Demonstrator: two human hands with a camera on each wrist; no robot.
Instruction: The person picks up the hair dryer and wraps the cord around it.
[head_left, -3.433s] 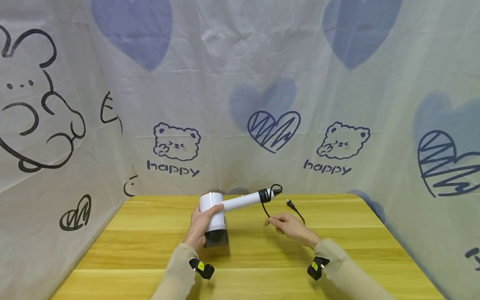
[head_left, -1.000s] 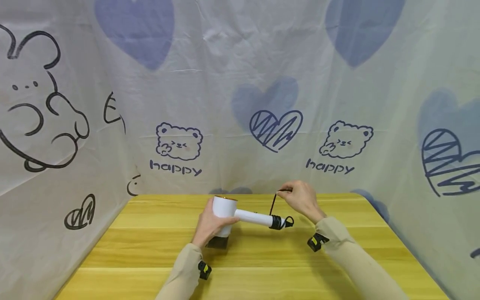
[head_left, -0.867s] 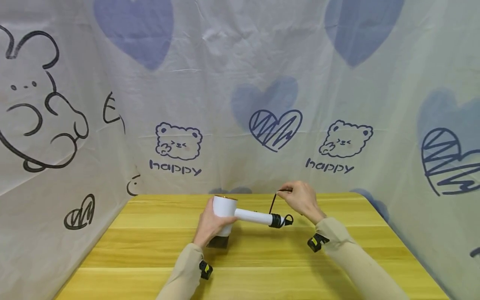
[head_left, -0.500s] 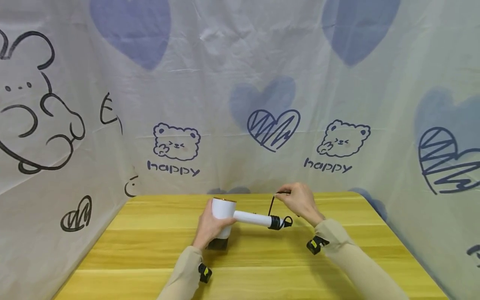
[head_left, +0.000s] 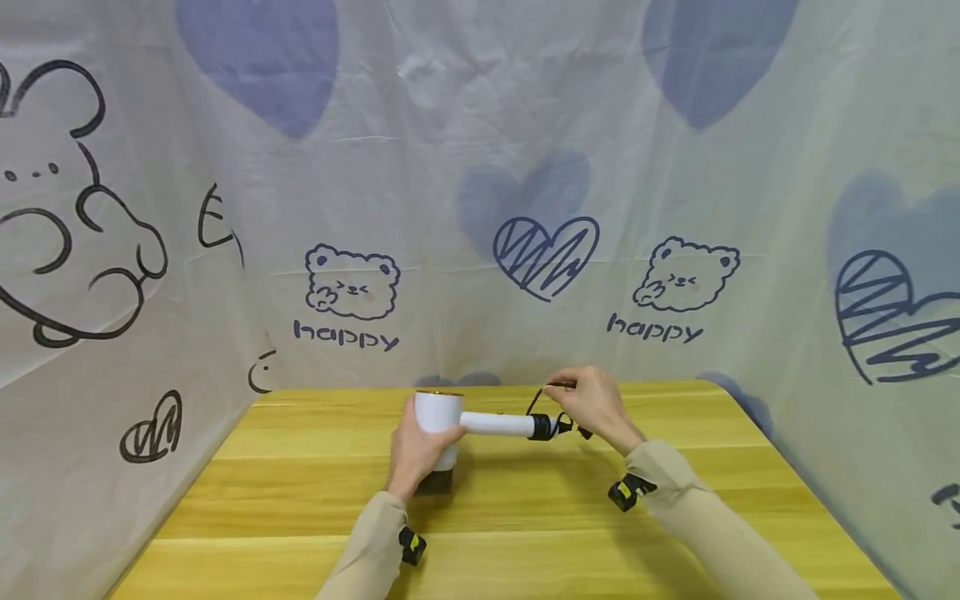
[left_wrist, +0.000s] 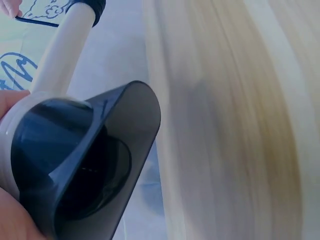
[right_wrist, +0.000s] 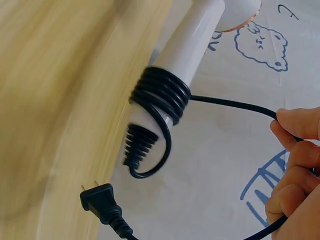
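Note:
My left hand (head_left: 415, 450) grips the barrel of a white hair dryer (head_left: 495, 423), which lies with its handle pointing right. The barrel's dark see-through nozzle (left_wrist: 75, 130) faces toward me, above the table in the left wrist view. Several turns of black cord (right_wrist: 162, 92) are wound round the handle's end, with one loose loop by the strain relief. Beyond the handle, my right hand (head_left: 596, 404) pinches the cord's free stretch between thumb and forefinger, the other fingers curled round it. The two-pin plug (right_wrist: 102, 202) dangles below that hand.
A yellow wood-grain table (head_left: 525, 533) lies beneath both hands. Pale cloth (head_left: 450, 183) printed with hearts and bears hangs behind its far edge and along both sides. A small black camera is strapped to each wrist.
My right hand has carried the cord from the near side of the handle over to its far side. Lately the dryer shifted slightly left and its handle end rose, levelling it.

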